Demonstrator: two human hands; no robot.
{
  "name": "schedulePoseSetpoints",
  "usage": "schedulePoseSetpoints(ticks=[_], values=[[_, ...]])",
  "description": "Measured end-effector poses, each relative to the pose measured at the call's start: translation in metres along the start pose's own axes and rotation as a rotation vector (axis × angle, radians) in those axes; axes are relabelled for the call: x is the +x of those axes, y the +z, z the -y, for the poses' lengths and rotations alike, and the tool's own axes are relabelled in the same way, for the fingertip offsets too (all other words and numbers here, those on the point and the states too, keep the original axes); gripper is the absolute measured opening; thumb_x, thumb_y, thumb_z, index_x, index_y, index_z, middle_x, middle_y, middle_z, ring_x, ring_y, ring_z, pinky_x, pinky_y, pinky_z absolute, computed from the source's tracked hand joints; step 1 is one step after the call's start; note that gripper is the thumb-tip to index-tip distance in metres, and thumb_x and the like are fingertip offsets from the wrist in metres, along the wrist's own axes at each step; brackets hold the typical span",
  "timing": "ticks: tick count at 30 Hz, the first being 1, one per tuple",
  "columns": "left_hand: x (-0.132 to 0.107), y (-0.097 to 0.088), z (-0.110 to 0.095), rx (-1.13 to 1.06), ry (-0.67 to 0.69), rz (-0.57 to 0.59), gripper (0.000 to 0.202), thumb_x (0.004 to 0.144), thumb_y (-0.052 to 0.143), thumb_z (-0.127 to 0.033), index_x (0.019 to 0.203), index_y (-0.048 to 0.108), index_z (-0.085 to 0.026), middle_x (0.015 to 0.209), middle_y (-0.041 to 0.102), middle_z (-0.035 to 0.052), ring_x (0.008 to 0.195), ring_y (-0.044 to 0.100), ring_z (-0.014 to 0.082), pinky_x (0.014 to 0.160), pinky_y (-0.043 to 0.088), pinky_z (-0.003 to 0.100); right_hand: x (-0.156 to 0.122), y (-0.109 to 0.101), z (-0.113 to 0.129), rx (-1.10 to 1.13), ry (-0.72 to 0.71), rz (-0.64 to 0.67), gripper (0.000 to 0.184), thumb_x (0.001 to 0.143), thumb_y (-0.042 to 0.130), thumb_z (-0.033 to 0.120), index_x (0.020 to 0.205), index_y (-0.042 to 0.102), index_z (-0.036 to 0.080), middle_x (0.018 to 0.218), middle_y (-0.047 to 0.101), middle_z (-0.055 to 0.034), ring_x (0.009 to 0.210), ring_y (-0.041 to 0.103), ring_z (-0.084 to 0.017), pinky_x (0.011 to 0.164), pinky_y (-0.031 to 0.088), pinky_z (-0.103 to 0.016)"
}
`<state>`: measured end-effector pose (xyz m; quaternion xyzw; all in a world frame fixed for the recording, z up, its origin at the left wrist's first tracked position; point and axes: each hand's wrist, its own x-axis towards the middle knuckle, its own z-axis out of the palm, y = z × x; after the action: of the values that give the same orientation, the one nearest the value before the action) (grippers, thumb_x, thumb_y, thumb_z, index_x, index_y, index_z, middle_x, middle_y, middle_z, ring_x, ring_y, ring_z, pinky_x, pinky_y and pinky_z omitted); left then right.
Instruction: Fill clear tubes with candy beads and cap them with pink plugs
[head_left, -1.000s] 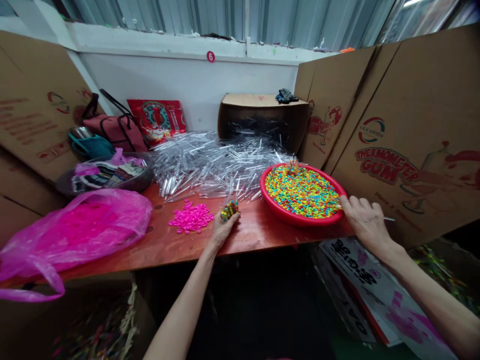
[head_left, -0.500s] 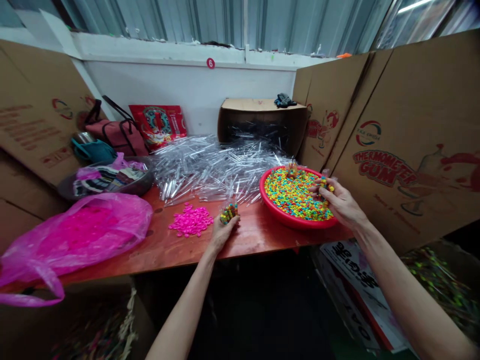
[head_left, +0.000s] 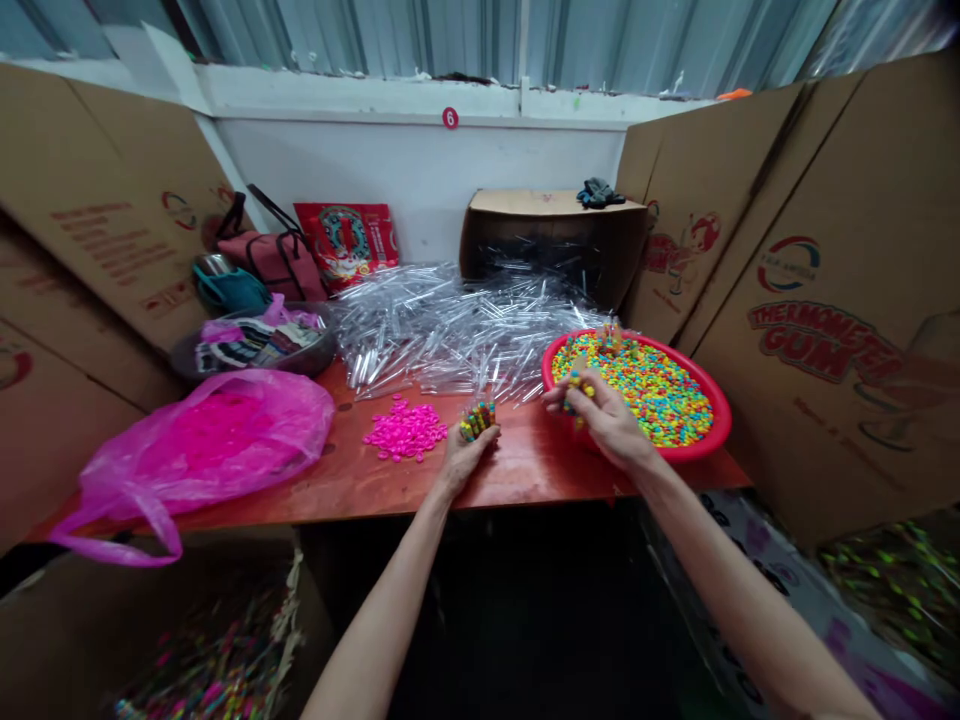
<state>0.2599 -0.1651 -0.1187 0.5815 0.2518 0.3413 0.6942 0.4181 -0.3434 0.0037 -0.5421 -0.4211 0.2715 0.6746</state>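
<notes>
On the desk (head_left: 525,480), you've got one red basin (head_left: 718,428) of coloured candies (head_left: 637,395), too many to count. Also one heap of clear plastic tubes (head_left: 450,330), uncountable, one pile of pink pellets (head_left: 405,430), one pink plastic bag (head_left: 202,440), one dark bowl (head_left: 324,350). Along the back edge: one red foil packet (head_left: 346,245), one pink tote bag (head_left: 266,258), one cardboard box (head_left: 555,250), one bundle of dark gloves (head_left: 600,193). Two hands: left hand (head_left: 466,462) has one bunch of filled tubes (head_left: 478,421), count unclear; right hand (head_left: 611,420) has a pinch of candies (head_left: 579,392), count unclear.
</notes>
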Motion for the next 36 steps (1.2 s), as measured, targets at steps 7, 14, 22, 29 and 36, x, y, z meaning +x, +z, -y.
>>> schedulePoseSetpoints(ticks=[7,14,22,29,36], values=[[-0.001,-0.001,-0.009,-0.11,0.036,-0.036,0.043,0.07,0.088,-0.043,0.102,0.078,-0.016,0.086,0.077,0.0045,0.071,0.069,0.0144,0.069,0.055,0.025,0.024,0.084,-0.068,-0.129,-0.07,0.039,0.035,0.096,0.058,0.057,0.113,0.066,0.027,0.103,0.073,-0.0043,0.101,0.066,-0.024,0.094,0.054,-0.04],[-0.001,0.0,-0.008,-0.082,0.068,-0.029,0.046,0.067,0.089,-0.04,0.104,0.078,-0.016,0.102,0.078,0.009,0.084,0.07,0.0178,0.076,0.055,0.027,0.028,0.083,-0.09,-0.197,-0.121,-0.044,0.031,0.099,0.055,0.051,0.113,0.065,0.026,0.114,0.07,-0.0062,0.108,0.064,-0.025,0.1,0.049,-0.04],[-0.002,0.003,-0.002,-0.098,0.091,-0.051,0.053,0.06,0.093,-0.046,0.1,0.076,-0.015,0.097,0.077,0.0073,0.084,0.069,0.0184,0.079,0.056,0.028,0.023,0.096,-0.129,-0.168,-0.089,-0.07,0.047,0.098,0.05,0.065,0.119,0.067,0.027,0.118,0.072,-0.006,0.117,0.063,-0.027,0.107,0.048,-0.041],[-0.012,-0.007,0.002,-0.045,0.098,-0.057,0.045,0.063,0.091,-0.04,0.097,0.075,-0.015,0.093,0.076,0.0055,0.082,0.067,0.0187,0.076,0.055,0.028,0.023,0.117,-0.121,0.086,-0.028,-0.087,0.071,0.098,0.03,0.079,0.125,0.069,0.026,0.12,0.073,-0.009,0.117,0.066,-0.026,0.108,0.049,-0.044],[-0.014,-0.012,-0.003,-0.001,0.124,-0.137,0.033,0.062,0.089,-0.03,0.087,0.073,-0.015,0.082,0.073,0.0028,0.071,0.063,0.0153,0.067,0.053,0.025,0.014,0.141,-0.114,0.092,0.0,-0.025,0.08,0.095,0.023,0.083,0.133,0.066,0.028,0.126,0.072,-0.0094,0.121,0.064,-0.029,0.107,0.05,-0.045]])
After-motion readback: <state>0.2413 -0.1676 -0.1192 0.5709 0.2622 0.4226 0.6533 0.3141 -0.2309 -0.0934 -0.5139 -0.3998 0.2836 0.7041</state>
